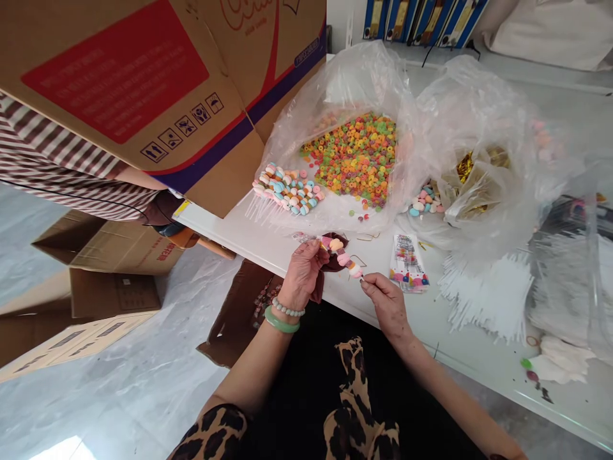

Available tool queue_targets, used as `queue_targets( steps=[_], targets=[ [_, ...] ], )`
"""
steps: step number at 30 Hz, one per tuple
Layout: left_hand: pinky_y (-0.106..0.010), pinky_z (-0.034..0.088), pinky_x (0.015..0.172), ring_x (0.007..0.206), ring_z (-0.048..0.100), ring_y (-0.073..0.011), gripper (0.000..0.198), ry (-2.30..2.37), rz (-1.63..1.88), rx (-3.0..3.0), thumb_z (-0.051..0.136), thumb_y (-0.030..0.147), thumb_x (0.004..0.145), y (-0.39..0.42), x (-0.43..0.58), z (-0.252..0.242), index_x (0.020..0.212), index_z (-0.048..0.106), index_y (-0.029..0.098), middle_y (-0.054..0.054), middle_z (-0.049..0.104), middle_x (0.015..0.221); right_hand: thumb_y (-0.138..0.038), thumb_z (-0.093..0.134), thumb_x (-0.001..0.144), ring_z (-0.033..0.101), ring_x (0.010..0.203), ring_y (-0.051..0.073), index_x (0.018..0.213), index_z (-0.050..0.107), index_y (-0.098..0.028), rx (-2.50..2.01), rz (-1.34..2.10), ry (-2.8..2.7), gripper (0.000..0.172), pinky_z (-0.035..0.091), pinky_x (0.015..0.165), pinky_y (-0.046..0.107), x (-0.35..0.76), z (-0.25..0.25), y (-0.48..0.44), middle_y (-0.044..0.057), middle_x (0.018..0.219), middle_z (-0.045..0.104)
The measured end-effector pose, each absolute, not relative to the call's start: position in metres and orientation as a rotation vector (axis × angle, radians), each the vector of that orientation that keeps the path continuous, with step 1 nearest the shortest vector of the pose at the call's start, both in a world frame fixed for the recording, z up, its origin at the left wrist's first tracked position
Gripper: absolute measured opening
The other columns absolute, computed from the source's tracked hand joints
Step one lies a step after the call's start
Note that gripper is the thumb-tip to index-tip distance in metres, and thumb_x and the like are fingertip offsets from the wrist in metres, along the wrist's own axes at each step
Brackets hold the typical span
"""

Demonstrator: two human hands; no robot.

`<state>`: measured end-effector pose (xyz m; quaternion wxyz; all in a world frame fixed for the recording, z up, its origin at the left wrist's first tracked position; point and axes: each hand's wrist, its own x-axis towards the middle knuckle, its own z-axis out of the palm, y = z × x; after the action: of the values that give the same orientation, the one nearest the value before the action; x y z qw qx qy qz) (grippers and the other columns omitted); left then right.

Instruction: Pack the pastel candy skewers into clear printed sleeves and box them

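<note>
At the near edge of a white table, my left hand is closed on the upper end of a candy skewer with pastel sweets threaded on a thin stick. My right hand pinches the stick's lower tip. Under the skewer lies something dark brown, which I cannot name. Behind it an open clear bag holds a heap of small coloured candy rings and a row of finished pastel skewers. A packed skewer in clear wrap lies to the right.
A big cardboard box leans over the table's left end, with another person in a striped top behind it. More clear bags with gold wrappers and white sticks lie right. Flattened boxes sit on the floor.
</note>
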<state>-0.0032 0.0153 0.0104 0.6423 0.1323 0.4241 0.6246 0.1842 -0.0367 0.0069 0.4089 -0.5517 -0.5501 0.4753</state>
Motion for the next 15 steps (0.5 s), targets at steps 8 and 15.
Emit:
queue_targets(
  steps=[8,15],
  targets=[
    [-0.024,0.046,0.058,0.054,0.057,-0.0105,0.027,1.08,1.438,0.406,0.08,0.036,0.068,0.0134,-0.0028,0.0087,0.069,0.066,0.013,-0.002,0.063,0.06,-0.029,0.057,0.084,0.048,0.065,0.015,0.073,0.061,-0.022,-1.357,1.06,-1.549,0.014,0.037,0.063,0.029,0.1862,0.008,-0.0374,-0.001,0.068,0.053],
    [-0.031,0.051,0.068,0.063,0.062,-0.0148,0.028,0.988,1.396,0.393,0.078,0.04,0.069,0.0135,-0.0037,0.0065,0.076,0.069,0.014,-0.004,0.068,0.071,-0.028,0.054,0.086,0.048,0.063,0.014,0.073,0.061,-0.021,-1.356,1.001,-1.581,0.015,0.038,0.063,0.028,0.1836,0.0107,-0.0403,-0.001,0.067,0.052]
  ],
)
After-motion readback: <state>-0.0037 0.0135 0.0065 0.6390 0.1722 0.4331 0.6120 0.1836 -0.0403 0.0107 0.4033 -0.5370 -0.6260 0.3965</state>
